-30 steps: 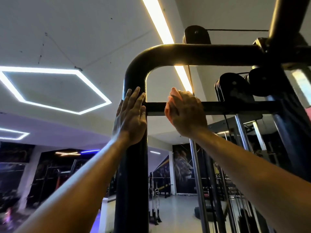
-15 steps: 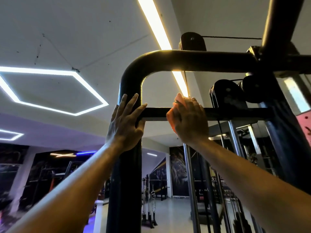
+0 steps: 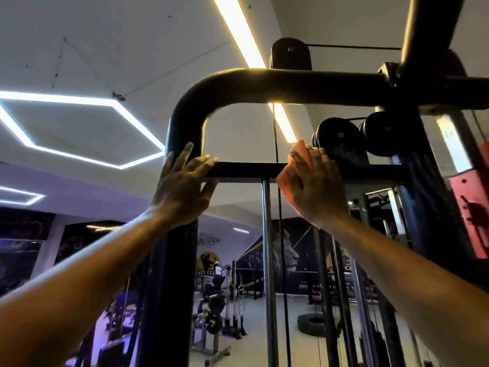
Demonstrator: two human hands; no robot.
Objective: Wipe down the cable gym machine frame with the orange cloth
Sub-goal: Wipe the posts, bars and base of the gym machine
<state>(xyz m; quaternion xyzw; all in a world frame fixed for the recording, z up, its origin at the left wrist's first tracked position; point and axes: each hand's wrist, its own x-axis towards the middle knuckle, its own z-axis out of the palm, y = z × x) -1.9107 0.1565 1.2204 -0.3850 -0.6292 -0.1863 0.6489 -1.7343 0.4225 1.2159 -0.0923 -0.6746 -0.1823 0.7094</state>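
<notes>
The black cable machine frame (image 3: 291, 84) arches overhead, with a thick upright post on the left and a thinner crossbar (image 3: 243, 169) below the arch. My left hand (image 3: 182, 189) rests flat on the post where the crossbar meets it, fingers spread. My right hand (image 3: 315, 186) presses the orange cloth (image 3: 287, 176) against the crossbar further right. Only the cloth's left edge and top corner show past my palm.
Black pulleys (image 3: 341, 140) sit just right of my right hand, another pulley (image 3: 291, 53) above the arch. A cable and steel guide rods (image 3: 267, 260) drop from the crossbar. A red panel (image 3: 471, 207) is at the right edge. Weight racks and a tyre stand far behind.
My right hand with the cloth has slid rightward along the crossbar, away from the post. The left hand has stayed on the post, its fingers spreading wider.
</notes>
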